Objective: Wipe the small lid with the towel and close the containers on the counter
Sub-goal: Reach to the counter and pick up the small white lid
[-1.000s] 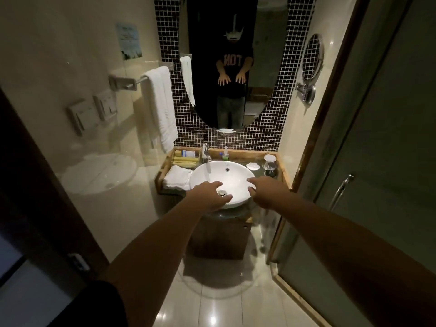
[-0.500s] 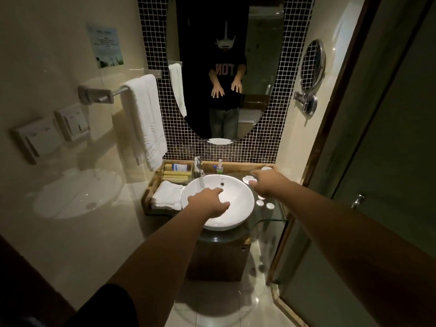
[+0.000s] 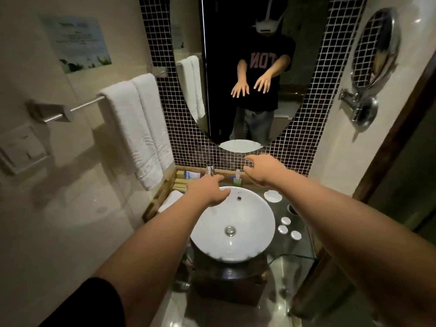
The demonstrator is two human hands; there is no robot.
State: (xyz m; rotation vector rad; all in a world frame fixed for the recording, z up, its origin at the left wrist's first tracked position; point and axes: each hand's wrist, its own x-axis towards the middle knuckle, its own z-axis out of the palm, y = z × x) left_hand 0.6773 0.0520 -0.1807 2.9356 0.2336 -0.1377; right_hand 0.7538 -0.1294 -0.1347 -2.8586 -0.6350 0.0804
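Three small white round lids (image 3: 285, 220) lie on the glass counter (image 3: 297, 252) to the right of the white basin (image 3: 236, 223). A dark open container (image 3: 293, 208) stands behind them, partly hidden by my right forearm. A folded white towel (image 3: 171, 199) lies on the counter left of the basin, half covered by my left arm. My left hand (image 3: 207, 189) hovers over the basin's far left rim, fingers apart and holding nothing. My right hand (image 3: 263, 169) is stretched out above the counter's back edge, also with spread fingers and nothing in it.
A scalloped white dish (image 3: 272, 196) sits at the back right. A tap (image 3: 210, 170), a small bottle (image 3: 237, 177) and a wooden tray of toiletries (image 3: 186, 179) line the back. White towels (image 3: 139, 128) hang on a rail at left. A shaving mirror (image 3: 372, 64) juts from the right wall.
The view has come closer to the basin. Both hands have reached further forward, the right one from beside the lids toward the back wall.
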